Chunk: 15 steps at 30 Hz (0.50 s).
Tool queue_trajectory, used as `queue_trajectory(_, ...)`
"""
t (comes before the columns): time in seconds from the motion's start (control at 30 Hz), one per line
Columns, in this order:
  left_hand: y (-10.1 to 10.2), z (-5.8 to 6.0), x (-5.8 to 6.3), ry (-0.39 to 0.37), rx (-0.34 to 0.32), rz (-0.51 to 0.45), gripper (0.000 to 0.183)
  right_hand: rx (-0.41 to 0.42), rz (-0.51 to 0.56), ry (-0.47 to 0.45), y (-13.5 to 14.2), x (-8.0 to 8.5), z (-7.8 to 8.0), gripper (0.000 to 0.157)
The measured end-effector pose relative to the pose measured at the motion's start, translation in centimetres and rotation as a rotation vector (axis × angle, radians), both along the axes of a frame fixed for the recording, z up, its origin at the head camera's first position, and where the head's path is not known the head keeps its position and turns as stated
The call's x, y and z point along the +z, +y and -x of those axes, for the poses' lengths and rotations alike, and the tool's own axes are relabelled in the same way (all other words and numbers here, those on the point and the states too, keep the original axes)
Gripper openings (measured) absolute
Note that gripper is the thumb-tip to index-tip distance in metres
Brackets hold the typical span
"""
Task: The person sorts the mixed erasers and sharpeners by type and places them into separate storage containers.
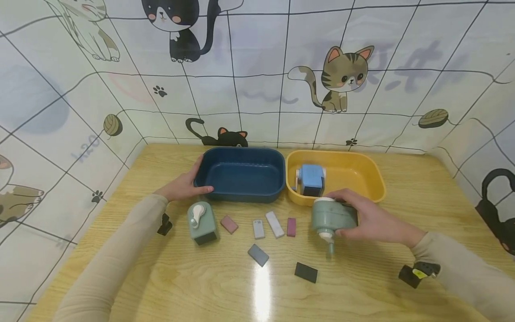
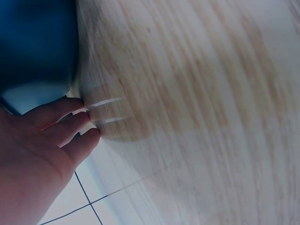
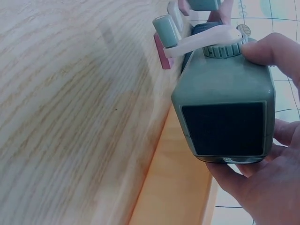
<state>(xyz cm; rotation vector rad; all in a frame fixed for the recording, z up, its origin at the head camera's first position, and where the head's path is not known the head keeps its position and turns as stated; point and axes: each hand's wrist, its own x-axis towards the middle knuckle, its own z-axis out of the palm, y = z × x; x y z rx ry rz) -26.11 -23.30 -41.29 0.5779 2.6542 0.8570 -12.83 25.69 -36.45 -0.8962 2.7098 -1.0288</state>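
My right hand (image 1: 362, 219) grips a green crank pencil sharpener (image 3: 225, 93) by its two ends, tipped on its side over the front edge of the yellow bin (image 1: 378, 190). Its white crank arm and green knob point toward me. Inside that bin, at the left, stands a blue crank pencil sharpener (image 1: 311, 179). My left hand (image 1: 183, 183) rests against the left side of the navy bin (image 1: 241, 197), thumb and fingers spread along its wall. Below that hand, a second green pencil sharpener (image 1: 203, 223) stands on the table.
Several small flat blocks lie before the bins: dusty pink (image 1: 229, 224), two whitish, magenta (image 1: 291, 227), grey (image 1: 258, 255) and black (image 1: 306, 272). The wooden table (image 1: 193, 286) meets a cat-patterned cloth (image 1: 261, 103) at the back and sides.
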Motion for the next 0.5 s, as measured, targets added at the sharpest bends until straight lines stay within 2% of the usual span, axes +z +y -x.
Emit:
queue_trajectory(0.33,0.0,0.1,-0.1,0.005,-0.008,-0.003,0.11,-0.016,0.035,-0.031,0.7,1.1,0.2,0.076)
queue_trajectory(0.5,-0.1,0.1,-0.1,0.004,-0.01,-0.006,0.11,-0.008,0.037,0.015,1.1,1.4,0.3,0.077)
